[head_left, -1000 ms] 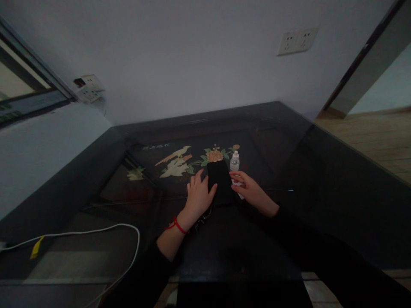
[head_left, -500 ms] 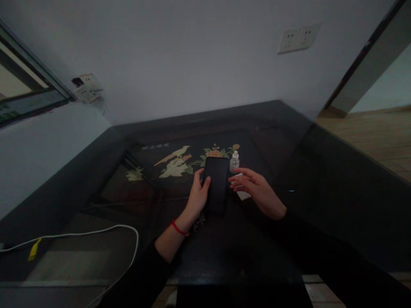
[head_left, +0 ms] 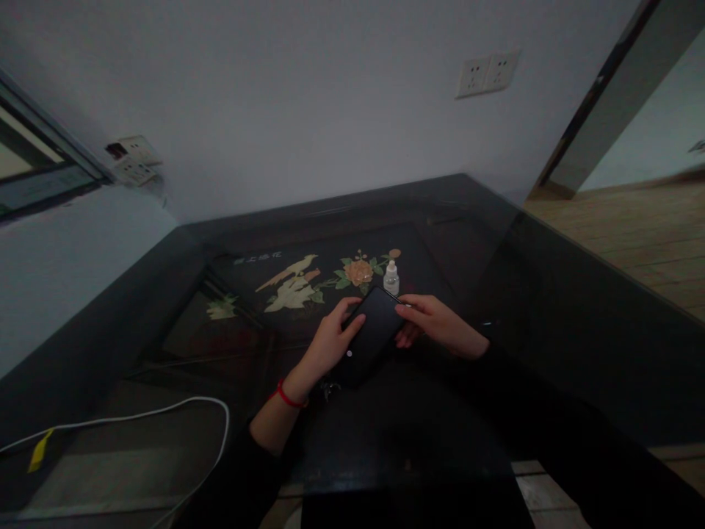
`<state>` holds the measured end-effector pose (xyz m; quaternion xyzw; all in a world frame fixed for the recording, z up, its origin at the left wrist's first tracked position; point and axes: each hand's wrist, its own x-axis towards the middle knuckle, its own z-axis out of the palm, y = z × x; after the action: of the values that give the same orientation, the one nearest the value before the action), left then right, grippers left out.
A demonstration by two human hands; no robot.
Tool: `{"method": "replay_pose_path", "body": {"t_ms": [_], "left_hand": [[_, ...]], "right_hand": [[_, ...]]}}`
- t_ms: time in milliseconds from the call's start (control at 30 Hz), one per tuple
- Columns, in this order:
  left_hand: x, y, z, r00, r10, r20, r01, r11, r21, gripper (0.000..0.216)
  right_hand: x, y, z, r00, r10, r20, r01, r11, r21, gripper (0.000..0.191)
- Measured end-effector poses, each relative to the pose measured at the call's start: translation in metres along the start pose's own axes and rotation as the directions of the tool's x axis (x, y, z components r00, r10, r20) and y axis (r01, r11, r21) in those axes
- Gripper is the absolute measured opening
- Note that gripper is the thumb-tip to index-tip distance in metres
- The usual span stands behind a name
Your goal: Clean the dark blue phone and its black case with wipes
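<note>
A black smartphone (head_left: 374,330), its dark screen facing up, is tilted to the right above the table. My left hand (head_left: 333,338) grips its left edge, thumb over the screen side. At the upper right edge, my right hand (head_left: 438,322) pinches the phone between thumb and fingers. Just beyond the phone stands a small clear bottle (head_left: 391,281) with a white dropper-like cap. Below my left hand a small metallic charm or keys (head_left: 330,389) shows, too dark to make out. A white card seen earlier is now hidden.
The dark glossy table (head_left: 463,433) bears a bird-and-flower picture (head_left: 297,283). A white cable (head_left: 148,402) with a yellow tag (head_left: 40,452) runs along the left. Wall sockets (head_left: 489,73) are above, and a window (head_left: 38,162) is at left.
My right hand has closed onto the phone's right edge. The phone has turned clockwise, and a small light dot now shows on its screen. The view has shifted slightly.
</note>
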<state>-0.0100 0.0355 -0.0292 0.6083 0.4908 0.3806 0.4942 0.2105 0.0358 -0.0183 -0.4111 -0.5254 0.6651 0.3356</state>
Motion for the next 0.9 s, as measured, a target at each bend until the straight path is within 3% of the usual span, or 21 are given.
{"method": "replay_pose_path", "body": {"t_ms": [133,200,300,400,467,633,733,900], "left_hand": [[-0.001,0.008,-0.016,0.990,-0.132,0.048,0.136,0.986,-0.092,0.041],[-0.004,0.011,-0.022,0.988,-0.152,0.016,0.153,0.976,-0.155,0.044],[-0.009,0.013,-0.019,0.932,-0.291,-0.214,0.133,0.827,-0.546,0.038],[-0.013,0.016,-0.010,0.906,-0.375,-0.195,0.127,0.682,-0.720,0.034],[-0.014,0.018,-0.008,0.922,-0.330,-0.202,0.093,0.696,-0.712,0.036],[-0.016,0.022,-0.016,0.916,-0.119,-0.383,-0.091,0.868,-0.487,0.040],[-0.017,0.021,-0.020,0.906,-0.009,-0.422,-0.166,0.911,-0.377,0.033],[-0.020,0.022,-0.019,0.895,0.089,-0.437,-0.211,0.947,-0.241,0.028]], "right_hand": [[-0.002,-0.002,0.001,0.999,-0.038,-0.029,0.038,0.999,0.012,0.024],[-0.004,-0.005,0.004,0.993,-0.091,-0.070,0.094,0.995,0.034,0.025],[-0.006,-0.008,0.009,0.978,-0.155,-0.138,0.169,0.982,0.090,0.026],[-0.009,-0.010,0.013,0.979,-0.161,-0.122,0.175,0.977,0.122,0.028],[-0.011,-0.012,0.011,0.987,-0.153,-0.054,0.158,0.981,0.109,0.030],[-0.015,-0.020,-0.003,0.985,-0.114,0.128,0.118,0.993,-0.026,0.022],[-0.015,-0.021,-0.010,0.981,-0.105,0.161,0.121,0.988,-0.093,0.017],[-0.015,-0.019,-0.012,0.978,-0.110,0.177,0.140,0.976,-0.166,0.028]]}}
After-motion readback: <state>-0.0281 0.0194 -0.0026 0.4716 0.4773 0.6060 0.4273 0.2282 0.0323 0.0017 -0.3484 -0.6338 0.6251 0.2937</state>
